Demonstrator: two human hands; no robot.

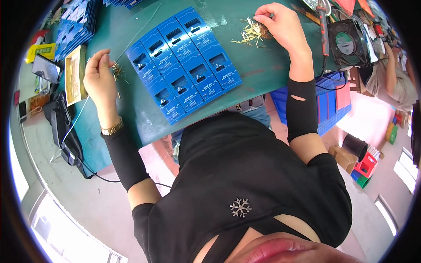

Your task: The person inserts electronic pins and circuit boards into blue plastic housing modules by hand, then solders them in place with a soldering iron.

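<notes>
A blue panel of joined circuit boards (178,57), with rows of cut-out slots and small parts, lies on the green table between my hands. Left of it, my left hand (100,76) is closed, fingers curled toward the thumb. Whatever it may hold is too small to make out. A small bunch of thin metal pins (117,71) lies right beside its fingertips. My right hand (283,27) hovers at the right, thumb and forefinger pinched together above a loose heap of thin gold-coloured pins (253,33). Anything between those fingertips cannot be made out.
Farther left are a yellow-edged tray (70,83), a phone (47,68) and stacked blue panels (78,26). A soldering iron (323,33) and a black fan (347,43) stand at the right. Below the table edge is a blue crate (322,103). Another person (394,81) is at far right.
</notes>
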